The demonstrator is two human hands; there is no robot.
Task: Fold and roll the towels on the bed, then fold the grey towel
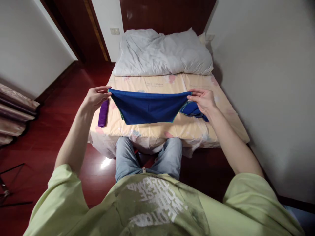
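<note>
Blue cloth, upper corners in fingers

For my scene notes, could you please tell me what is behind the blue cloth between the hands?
The patterned sheet and part of a crumpled blue cloth show past the held cloth; what it covers is hidden.

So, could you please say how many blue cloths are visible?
2: a held blue cloth between the left hand and right hand, a bunched blue cloth on the bed; the bunch may hide more.
</note>
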